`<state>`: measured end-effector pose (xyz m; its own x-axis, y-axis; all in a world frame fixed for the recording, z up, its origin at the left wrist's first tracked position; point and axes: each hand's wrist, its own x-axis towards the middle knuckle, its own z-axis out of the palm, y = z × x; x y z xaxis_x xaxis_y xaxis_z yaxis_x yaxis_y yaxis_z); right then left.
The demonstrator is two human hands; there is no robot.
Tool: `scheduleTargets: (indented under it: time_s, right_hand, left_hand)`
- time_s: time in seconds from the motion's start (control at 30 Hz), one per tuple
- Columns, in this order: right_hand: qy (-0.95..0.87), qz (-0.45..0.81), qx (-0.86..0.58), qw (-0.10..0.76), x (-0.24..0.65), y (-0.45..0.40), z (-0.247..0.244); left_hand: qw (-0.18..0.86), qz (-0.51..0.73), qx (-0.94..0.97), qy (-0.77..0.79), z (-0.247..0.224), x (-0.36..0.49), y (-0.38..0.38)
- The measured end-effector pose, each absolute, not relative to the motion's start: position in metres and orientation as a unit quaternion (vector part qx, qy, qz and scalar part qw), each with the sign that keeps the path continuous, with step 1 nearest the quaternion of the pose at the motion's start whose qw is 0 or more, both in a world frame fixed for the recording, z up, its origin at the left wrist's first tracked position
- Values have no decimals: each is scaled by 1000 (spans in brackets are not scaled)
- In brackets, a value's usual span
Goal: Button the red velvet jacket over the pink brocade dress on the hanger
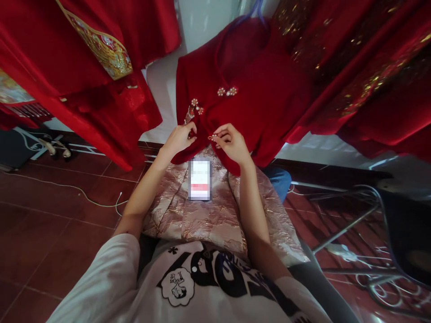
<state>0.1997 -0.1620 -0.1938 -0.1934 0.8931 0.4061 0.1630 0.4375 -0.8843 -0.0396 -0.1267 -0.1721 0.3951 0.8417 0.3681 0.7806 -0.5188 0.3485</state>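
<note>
A red cape-like garment (266, 85) lies spread in front of me, its front edges parted. My left hand (182, 138) is closed at its left front edge, with fingertips curled into the cloth. Just above that hand sits a beaded flower brooch (194, 106) with hanging strands. My right hand (233, 142) pinches a small gold-and-pearl clasp (211, 137) at the opposite edge, a little apart from the left fingers. Higher up, a flower clasp with pearls (227, 92) is fixed at the neckline.
A phone with a lit, blurred screen (200, 179) rests on pink brocade cloth (215, 220) over my lap. Red garments (111, 103) hang on the left, sequined ones (357, 89) on the right. A metal-framed chair (380, 202) stands right; a white cable (84, 195) crosses the tiled floor.
</note>
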Motion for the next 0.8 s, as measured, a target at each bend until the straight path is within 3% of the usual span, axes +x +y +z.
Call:
scheduleTargets:
  time_s: [0.27, 0.6, 0.8]
  right_hand:
    - [-664, 356, -389, 530, 197, -164, -190]
    - [-618, 359, -453, 533, 192, -167, -188]
    - [-567, 400, -477, 540, 182, -160, -197]
  left_hand:
    - [109, 306, 752, 574, -168, -51, -121]
    - [376, 295, 734, 483, -159, -54, -122]
    - [417, 348, 692, 475, -159, -45, -127]
